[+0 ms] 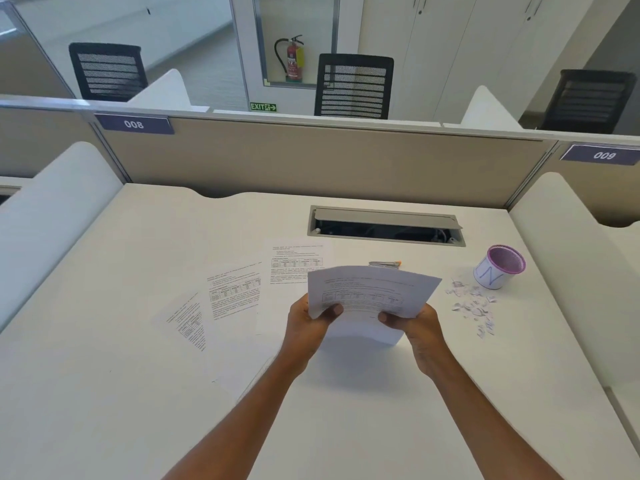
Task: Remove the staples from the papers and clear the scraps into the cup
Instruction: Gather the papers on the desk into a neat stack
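I hold a set of printed papers [370, 292] up above the white desk [138, 375], tilted toward me. My left hand [308, 323] grips its lower left edge, thumb on the front. My right hand [414, 323] grips the lower right edge the same way. Just behind the top edge of the held papers lies a metal staple remover [384, 264], partly hidden. A pile of paper scraps [472, 306] is scattered to the right. Beyond the scraps stands a purple mesh cup [500, 266] with a white label.
Three printed sheets [235, 292] lie spread on the desk to the left of my hands. An open cable tray [384, 226] is set into the desk at the back. White side dividers [568, 258] and a beige partition bound the desk.
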